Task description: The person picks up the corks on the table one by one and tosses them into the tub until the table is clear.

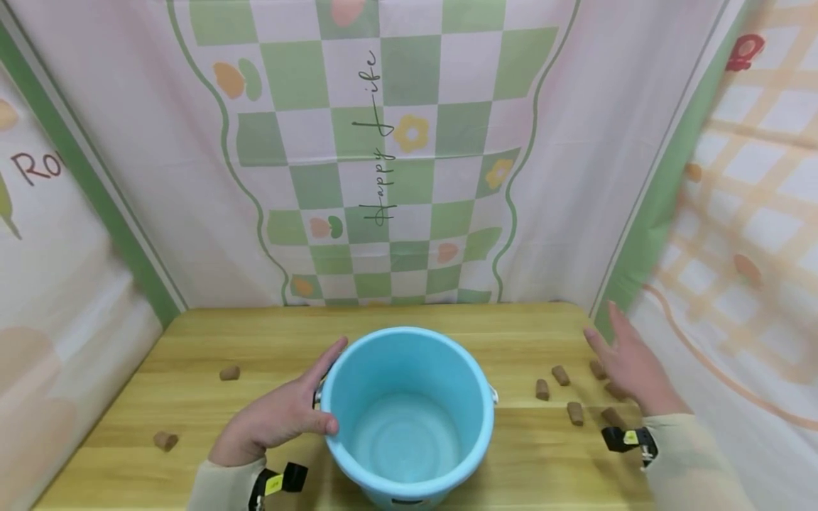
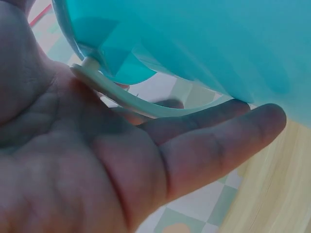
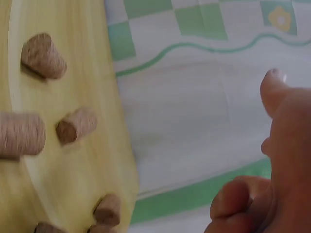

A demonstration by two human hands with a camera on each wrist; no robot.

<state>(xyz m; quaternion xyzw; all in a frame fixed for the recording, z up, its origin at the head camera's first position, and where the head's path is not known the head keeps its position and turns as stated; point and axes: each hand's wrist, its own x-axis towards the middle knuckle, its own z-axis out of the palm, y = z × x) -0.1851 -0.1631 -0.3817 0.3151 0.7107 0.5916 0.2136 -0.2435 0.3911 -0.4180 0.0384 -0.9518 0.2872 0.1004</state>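
Note:
A light-blue bucket point(image 1: 409, 426) stands upright on the wooden table, and its visible inside holds nothing. My left hand point(image 1: 281, 411) holds its left side, the thumb hooked at the rim and the fingers along the outer wall. Its pale carrying handle point(image 2: 146, 107) passes over those fingers in the left wrist view. On the right, my right hand point(image 1: 639, 369) is spread above several brown corks, with nothing in its grasp. Nearest the bucket on that side lies one cork point(image 1: 542, 389); another cork point(image 3: 77, 124) shows in the right wrist view.
Left of the bucket lie two more corks, a far cork point(image 1: 229, 372) and a near cork point(image 1: 165, 441). The wooden table point(image 1: 211, 333) ends at a checked cloth point(image 1: 409, 177) behind, with a patterned cloth point(image 1: 748, 284) along the right side.

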